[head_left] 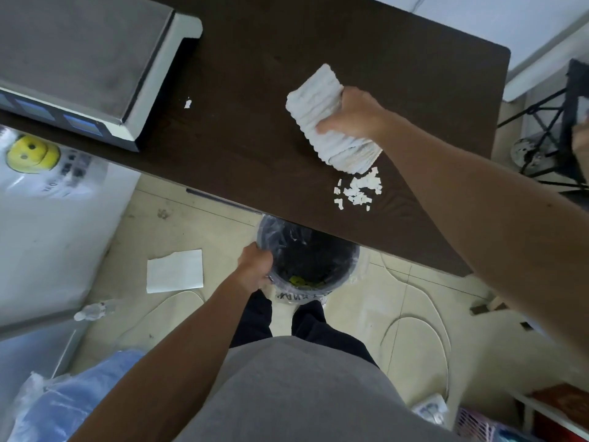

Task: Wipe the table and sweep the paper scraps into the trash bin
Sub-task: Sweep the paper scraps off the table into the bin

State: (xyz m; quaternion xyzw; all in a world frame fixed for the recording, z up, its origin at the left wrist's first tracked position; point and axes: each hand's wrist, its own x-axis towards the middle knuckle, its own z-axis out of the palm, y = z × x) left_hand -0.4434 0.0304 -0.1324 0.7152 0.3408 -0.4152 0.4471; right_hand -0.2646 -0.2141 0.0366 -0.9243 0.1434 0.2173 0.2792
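A dark brown table (pixel 318 74) runs across the upper part of the view. My right hand (pixel 353 114) grips a folded white cloth (pixel 322 116) that rests on the tabletop. Just in front of the cloth, near the table's front edge, lies a pile of white paper scraps (pixel 358 189). One lone scrap (pixel 188 103) lies farther left. Below the table edge stands a round trash bin (pixel 315 260) lined with a clear bag, partly tucked under the table. My left hand (pixel 256 266) holds the bin's left rim.
A grey weighing scale (pixel 86 59) fills the table's left end. On the tiled floor lie a white paper sheet (pixel 174 271), a plastic bottle (pixel 94 311) and white cable loops (pixel 424 320). A black metal stand (pixel 554 129) is at the right.
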